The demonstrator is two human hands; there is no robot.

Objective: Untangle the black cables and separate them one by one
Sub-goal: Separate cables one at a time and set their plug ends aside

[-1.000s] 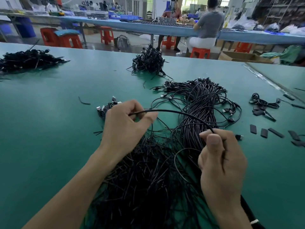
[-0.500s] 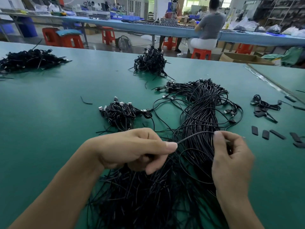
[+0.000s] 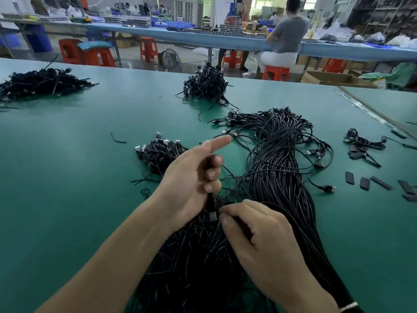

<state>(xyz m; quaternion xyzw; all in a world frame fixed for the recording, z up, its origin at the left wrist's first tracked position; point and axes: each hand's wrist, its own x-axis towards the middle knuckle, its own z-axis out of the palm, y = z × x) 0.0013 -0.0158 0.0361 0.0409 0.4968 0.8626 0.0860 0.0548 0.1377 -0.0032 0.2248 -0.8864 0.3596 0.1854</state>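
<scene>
Fingers (image 3: 212, 173) of both hands nearly touch low over the green desk (image 3: 67, 177), above the big tangle of black cables (image 3: 203, 256). Left hand (image 3: 189, 179) curls round one cable (image 3: 211, 199), index straight; its length runs away from the person, metal plug (image 3: 213, 216) nearest, where the right hand (image 3: 261, 236) pinches it.

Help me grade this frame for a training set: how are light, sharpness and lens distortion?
Head view: even soft light, faint shadow under the far cable pile; wide-angle bowing of the far bench and table edges; the cable gripped by the left hand and pinched by the right hand looks slightly smeared.
</scene>
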